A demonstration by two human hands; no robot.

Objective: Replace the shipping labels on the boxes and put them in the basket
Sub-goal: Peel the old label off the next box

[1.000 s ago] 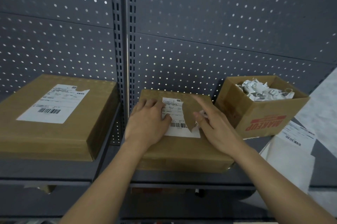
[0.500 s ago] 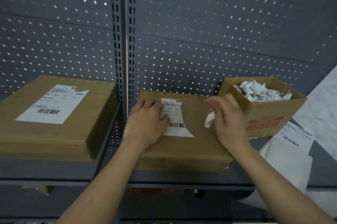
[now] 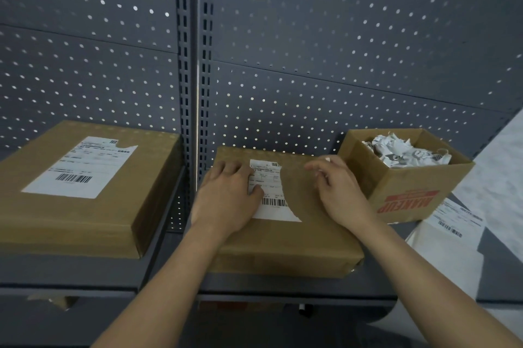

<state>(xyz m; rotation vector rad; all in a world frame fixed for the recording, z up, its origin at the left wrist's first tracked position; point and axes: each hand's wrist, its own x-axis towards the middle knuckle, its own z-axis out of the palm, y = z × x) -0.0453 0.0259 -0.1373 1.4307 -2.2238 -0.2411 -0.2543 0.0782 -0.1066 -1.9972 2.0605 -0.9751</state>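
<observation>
Left hand (image 3: 226,197): fingers (image 3: 235,168) nearly straight and together, pressing flat on the middle box (image 3: 297,245), thumb tip on the shipping label (image 3: 273,206).

Right hand (image 3: 342,194): fingers (image 3: 317,166) loosely curled over bare cardboard just right of the label. I cannot tell whether they pinch anything.

The box lies flat on the shelf (image 3: 283,285), right of the upright. What is left of the label has its long axis running away from me, barcode at the near end, right edge torn ragged.

Against half a second ago, the right hand has dropped from beside the open carton (image 3: 410,194) and the white scrap it held no longer shows. The left hand and label are unchanged.
</observation>
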